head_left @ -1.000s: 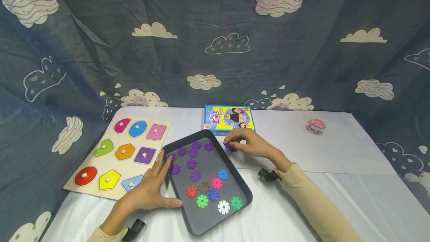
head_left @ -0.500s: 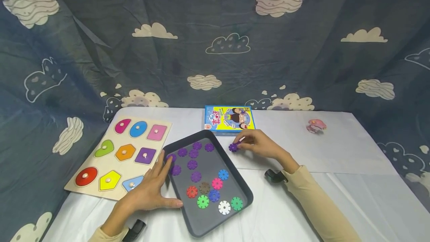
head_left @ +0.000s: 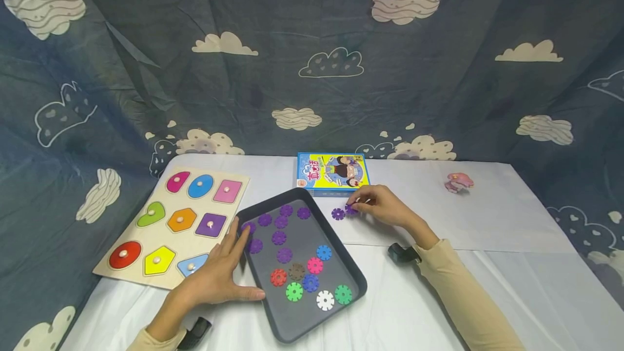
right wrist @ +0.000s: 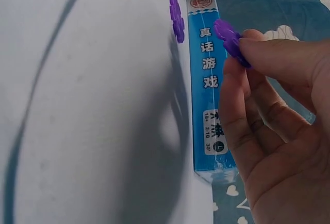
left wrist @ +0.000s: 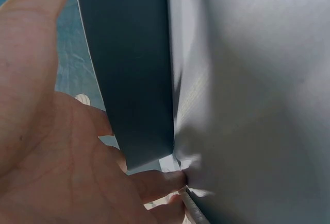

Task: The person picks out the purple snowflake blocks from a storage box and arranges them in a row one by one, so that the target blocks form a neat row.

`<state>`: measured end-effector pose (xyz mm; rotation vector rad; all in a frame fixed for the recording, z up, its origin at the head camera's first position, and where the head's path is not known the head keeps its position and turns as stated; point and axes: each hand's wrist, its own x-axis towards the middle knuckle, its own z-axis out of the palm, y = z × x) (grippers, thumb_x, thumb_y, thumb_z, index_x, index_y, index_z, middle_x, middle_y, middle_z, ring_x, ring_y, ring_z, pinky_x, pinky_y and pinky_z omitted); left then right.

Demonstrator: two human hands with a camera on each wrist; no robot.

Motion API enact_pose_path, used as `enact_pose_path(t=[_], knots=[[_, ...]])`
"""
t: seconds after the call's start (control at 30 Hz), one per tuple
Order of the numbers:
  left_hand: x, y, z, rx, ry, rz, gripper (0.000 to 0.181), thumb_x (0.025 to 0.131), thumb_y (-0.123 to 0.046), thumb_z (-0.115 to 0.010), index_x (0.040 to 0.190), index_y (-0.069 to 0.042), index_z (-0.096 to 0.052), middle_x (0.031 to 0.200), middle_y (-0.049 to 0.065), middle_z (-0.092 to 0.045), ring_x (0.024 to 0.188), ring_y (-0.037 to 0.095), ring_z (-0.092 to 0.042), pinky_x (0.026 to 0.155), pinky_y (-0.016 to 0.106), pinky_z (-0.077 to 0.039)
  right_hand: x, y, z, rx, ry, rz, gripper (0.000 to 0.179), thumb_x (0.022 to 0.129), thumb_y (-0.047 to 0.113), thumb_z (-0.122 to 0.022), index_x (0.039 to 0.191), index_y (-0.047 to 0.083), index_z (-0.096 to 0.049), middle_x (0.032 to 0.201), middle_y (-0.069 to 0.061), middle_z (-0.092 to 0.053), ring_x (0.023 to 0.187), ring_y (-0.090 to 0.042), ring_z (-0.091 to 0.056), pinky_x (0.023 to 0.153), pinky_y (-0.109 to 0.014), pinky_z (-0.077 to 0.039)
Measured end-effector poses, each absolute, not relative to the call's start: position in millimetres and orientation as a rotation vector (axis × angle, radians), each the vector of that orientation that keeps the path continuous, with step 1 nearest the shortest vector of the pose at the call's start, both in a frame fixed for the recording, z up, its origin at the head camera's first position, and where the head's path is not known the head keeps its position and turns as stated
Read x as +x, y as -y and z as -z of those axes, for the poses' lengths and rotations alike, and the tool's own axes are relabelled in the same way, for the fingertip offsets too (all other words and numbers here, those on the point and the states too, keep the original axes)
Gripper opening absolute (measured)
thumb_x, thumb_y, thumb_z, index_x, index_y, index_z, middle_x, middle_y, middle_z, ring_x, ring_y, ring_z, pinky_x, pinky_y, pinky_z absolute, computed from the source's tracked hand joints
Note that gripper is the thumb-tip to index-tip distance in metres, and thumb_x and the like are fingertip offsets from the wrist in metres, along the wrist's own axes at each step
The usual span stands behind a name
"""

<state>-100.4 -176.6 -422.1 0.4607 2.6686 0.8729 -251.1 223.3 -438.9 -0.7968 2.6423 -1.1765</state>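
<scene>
A white tabletop [head_left: 512, 221] carries a puzzle board [head_left: 156, 234] at left, a dark tray [head_left: 287, 318] right of it and a box [head_left: 336, 172] farther back. The left hand [head_left: 214, 275], fingers spread, touches the tray's left rim. Near the box, the right hand [head_left: 382, 207] pinches a purple disc [right wrist: 228, 36], just right of a second disc [head_left: 338, 214] on the tabletop.

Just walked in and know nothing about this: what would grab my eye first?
Probably the colourful notched discs, many of them purple, lying in the dark grey tray. Left of the tray is a bright shape puzzle with knobbed pieces. To the tray's right, in front of the blue-and-yellow box, the right hand pinches a purple disc.
</scene>
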Motion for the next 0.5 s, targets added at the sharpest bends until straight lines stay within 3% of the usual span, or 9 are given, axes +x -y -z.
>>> enact_pose_path(t=[0.5], knots=[[-100.5, 178.1, 423.7, 0.467, -2.674, -0.878, 0.135, 0.066, -0.064, -0.084, 0.161, -0.005, -0.009, 0.166, 0.02, 0.02, 0.152, 0.049, 0.003, 0.117, 0.072, -0.007, -251.6, -222.8, 444.5, -0.64, -2.728, 1.133, 0.012, 0.088, 0.006, -0.074, 0.099, 0.005, -0.077, 0.094, -0.008, -0.077, 0.077, -0.013, -0.065, 0.07, -0.021, -0.053]])
